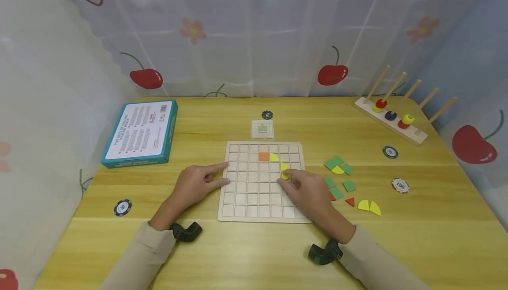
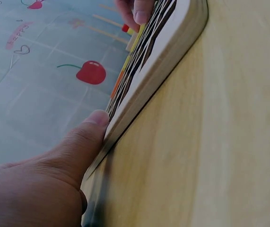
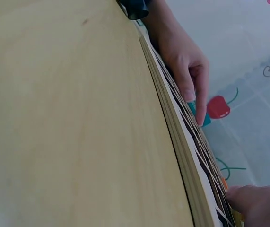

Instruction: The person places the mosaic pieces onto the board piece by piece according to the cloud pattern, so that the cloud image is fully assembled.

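A wooden grid board (image 1: 238,210) lies in the middle of the table. On it sit an orange square tile (image 1: 263,156) and two yellow quarter-circle tiles (image 1: 274,157) (image 1: 284,166). My right hand (image 1: 291,179) rests on the board's right part, its index fingertip pressing another yellow tile (image 1: 285,175) into a cell. My left hand (image 1: 216,173) lies flat at the board's left edge, index finger stretched onto the frame. In the left wrist view the thumb (image 2: 91,128) presses against the board's side (image 2: 163,61). The right wrist view shows the board's edge (image 3: 182,151) and the left hand (image 3: 187,71) beyond it.
Loose green tiles (image 1: 337,163), a red triangle (image 1: 350,201) and yellow quarter pieces (image 1: 369,206) lie right of the board. A pattern card (image 1: 262,129) sits behind it, a teal box (image 1: 140,133) at left, a peg rack (image 1: 390,115) at back right. Poker chips (image 1: 122,207) (image 1: 400,186) are scattered.
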A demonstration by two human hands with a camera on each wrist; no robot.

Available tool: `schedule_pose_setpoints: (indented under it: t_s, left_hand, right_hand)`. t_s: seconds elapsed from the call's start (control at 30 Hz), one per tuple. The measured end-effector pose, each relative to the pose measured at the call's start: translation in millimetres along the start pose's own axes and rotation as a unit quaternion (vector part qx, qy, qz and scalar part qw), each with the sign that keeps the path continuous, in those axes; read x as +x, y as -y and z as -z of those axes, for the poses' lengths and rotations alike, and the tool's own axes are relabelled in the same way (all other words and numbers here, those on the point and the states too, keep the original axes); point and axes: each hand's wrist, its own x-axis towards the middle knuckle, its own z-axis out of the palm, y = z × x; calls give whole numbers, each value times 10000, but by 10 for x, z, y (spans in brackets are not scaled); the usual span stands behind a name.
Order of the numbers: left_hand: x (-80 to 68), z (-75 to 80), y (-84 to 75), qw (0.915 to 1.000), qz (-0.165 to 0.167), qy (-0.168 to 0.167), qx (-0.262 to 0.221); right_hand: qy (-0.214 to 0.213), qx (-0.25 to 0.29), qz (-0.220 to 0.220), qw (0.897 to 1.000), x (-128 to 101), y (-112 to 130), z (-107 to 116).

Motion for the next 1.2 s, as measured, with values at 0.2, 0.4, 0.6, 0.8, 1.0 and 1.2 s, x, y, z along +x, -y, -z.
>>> schedule_pose_setpoints:
  t_s: [0.2,0.4,0.6,0.8,1.0,1.2]
  left_hand:
    - [3,-2,1,9999,-71,-81,34]
    - [5,-13,-3,10000,4,-28,14]
    - [8,-9,0,10000,-4,-22,23]
    - [-7,-9,-2,10000,53,26,12]
    - [-13,-2,-7,10000,77,48,-4]
    - [2,3,-4,10000,-18,-32,-5]
  right_hand:
    - [-202,359,16,9992,-34,-17,16]
    - [-199,295,56,9994,-50,-9,45]
    - [-216,135,16,9997,-37,-16,42]
    - [-381,294,-48,9988,-44,-47,50]
    - [-700,-16,-137,9975,-54,-228,174]
    - [-504,-368,-695,9956,-50,-491,480]
